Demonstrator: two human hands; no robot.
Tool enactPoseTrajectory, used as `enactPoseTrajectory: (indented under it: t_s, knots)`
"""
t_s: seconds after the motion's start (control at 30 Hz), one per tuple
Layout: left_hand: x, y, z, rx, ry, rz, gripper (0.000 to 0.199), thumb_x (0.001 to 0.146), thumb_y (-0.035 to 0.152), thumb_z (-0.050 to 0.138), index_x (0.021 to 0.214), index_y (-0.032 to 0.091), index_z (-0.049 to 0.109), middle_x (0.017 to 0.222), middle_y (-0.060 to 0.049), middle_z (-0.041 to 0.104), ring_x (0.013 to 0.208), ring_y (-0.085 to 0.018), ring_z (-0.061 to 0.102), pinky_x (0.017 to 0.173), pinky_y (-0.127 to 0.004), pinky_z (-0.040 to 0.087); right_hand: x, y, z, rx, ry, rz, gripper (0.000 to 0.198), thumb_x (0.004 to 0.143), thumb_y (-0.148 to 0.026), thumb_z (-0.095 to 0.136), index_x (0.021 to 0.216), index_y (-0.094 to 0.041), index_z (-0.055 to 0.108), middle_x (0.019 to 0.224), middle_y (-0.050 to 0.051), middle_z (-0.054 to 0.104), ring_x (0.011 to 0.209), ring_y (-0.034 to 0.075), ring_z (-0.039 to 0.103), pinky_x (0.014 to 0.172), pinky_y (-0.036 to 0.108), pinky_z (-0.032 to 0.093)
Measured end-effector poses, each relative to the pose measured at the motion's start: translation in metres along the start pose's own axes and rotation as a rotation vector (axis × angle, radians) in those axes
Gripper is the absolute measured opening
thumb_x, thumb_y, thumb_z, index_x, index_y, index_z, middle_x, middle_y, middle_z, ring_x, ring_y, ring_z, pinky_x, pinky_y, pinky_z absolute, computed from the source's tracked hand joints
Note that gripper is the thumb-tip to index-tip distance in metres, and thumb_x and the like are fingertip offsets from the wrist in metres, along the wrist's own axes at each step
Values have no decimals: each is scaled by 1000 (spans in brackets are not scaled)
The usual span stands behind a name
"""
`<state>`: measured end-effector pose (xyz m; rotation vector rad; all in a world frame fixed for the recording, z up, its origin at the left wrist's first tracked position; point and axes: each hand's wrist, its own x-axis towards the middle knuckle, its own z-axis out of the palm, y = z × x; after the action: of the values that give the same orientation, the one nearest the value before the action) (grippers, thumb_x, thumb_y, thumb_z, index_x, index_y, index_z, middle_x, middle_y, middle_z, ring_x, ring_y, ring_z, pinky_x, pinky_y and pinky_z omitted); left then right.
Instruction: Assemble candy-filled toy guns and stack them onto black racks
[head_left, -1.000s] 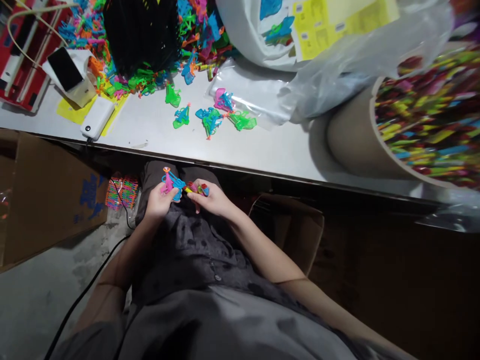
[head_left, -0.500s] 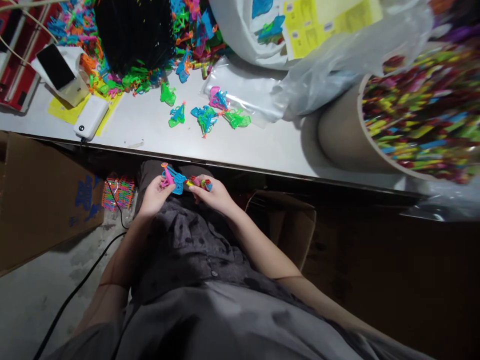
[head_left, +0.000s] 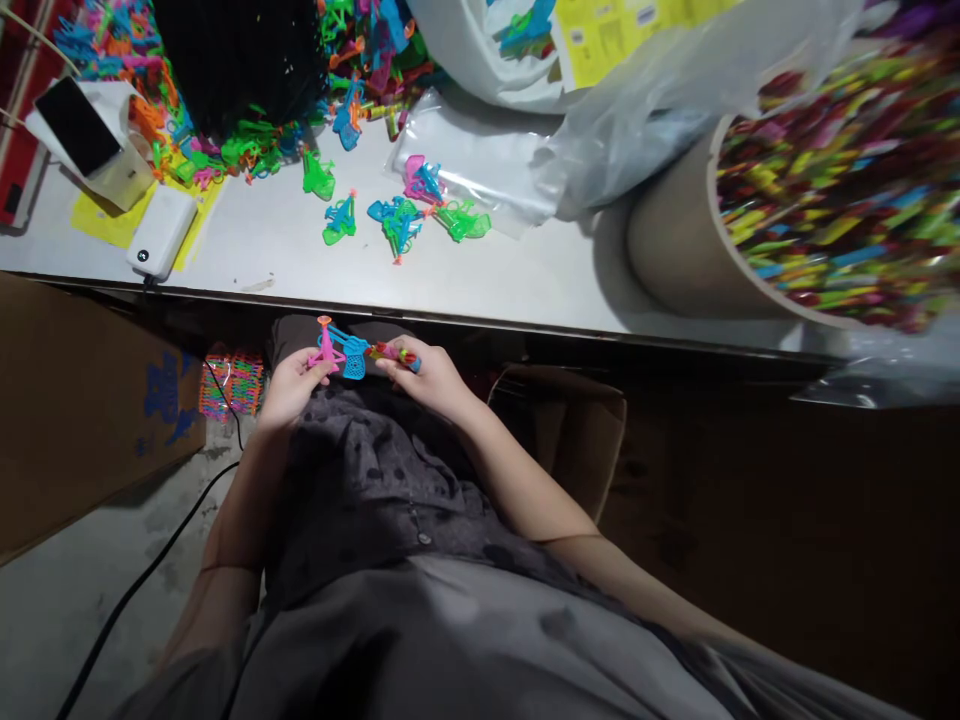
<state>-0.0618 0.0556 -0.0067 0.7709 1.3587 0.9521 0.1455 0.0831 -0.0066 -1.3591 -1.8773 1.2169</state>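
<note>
Over my lap, my left hand (head_left: 291, 388) is closed with thumb and fingers on a small plastic toy gun. It has a pink part (head_left: 328, 350) with an orange cup-shaped tip and a blue lattice part (head_left: 353, 358). My right hand (head_left: 436, 382) is closed around several short, thin tubes (head_left: 407, 358) in red, yellow and blue. The end of one tube meets the blue part, or lies right beside it. On the table past my hands lie several similar toy guns (head_left: 400, 222) in green, blue and pink.
At the right a wide tub (head_left: 671, 225) holds many colourful tubes. Plastic bags (head_left: 480, 150) lie at the back. A black container (head_left: 240, 60) stands among heaped toys. A power bank (head_left: 161, 232) and phone (head_left: 79, 125) are at left. Cardboard boxes (head_left: 97, 400) flank my legs.
The view has shifted slightly, moving the table things up and left. Both hands stay close together, and the toy gun and the tubes have turned a little.
</note>
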Motion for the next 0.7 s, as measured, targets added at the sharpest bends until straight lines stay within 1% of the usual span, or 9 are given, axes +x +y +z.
enactPoseTrajectory:
  t_s: [0.13,0.2,0.27,0.37,0.47,0.6,0.67,0.7]
  knots:
    - [0,3,-6,24,-67,-3,33,64,44,75,81,16,67,75,-1,66,57,-7,49,56,-20,39,0,1,0,-22,4,-23,24,80,-42,53,79,-19,55,82,6,66,66,14,59,61,23,41]
    - [0,4,-6,-5,-96,-16,33,63,44,75,79,16,67,74,-1,65,57,-7,49,56,-20,39,-1,0,2,-25,2,-35,23,81,-42,53,79,-19,55,84,6,66,68,14,59,61,23,42]
    - [0,3,-4,-57,-104,-17,33,62,45,76,75,16,66,72,-1,64,57,-8,49,55,-20,39,-3,-3,4,-30,1,-39,22,81,-42,52,80,-20,56,83,5,66,67,14,59,61,22,41]
    - [0,1,2,-113,-77,13,33,62,45,76,72,16,64,69,-1,62,57,-8,49,56,-21,39,-6,-9,6,-33,6,-26,22,82,-42,52,81,-20,56,78,4,65,64,14,57,59,22,41]
    - [0,-2,6,-112,-22,68,33,64,45,75,75,16,64,71,0,62,63,-9,53,65,-22,43,-9,-13,7,-17,28,-19,22,81,-43,53,81,-20,56,76,4,64,63,14,56,59,22,41]
    - [-3,-5,10,-52,86,245,30,66,45,74,75,18,63,82,-2,62,80,-13,58,79,-25,47,-12,-15,6,35,30,-36,22,82,-41,54,78,-20,55,77,3,64,65,13,57,62,22,43]
    - [-5,-6,11,-28,102,309,31,68,46,72,80,19,64,90,-3,62,87,-15,59,82,-26,47,-12,-15,6,69,20,-46,20,82,-40,54,79,-20,55,79,3,65,66,13,58,65,22,45]
    - [-7,-6,11,-18,95,319,32,69,47,71,83,19,65,92,-4,63,88,-15,59,83,-27,47,-13,-15,6,87,17,-55,20,82,-40,54,81,-20,56,80,3,65,67,13,59,65,22,45]
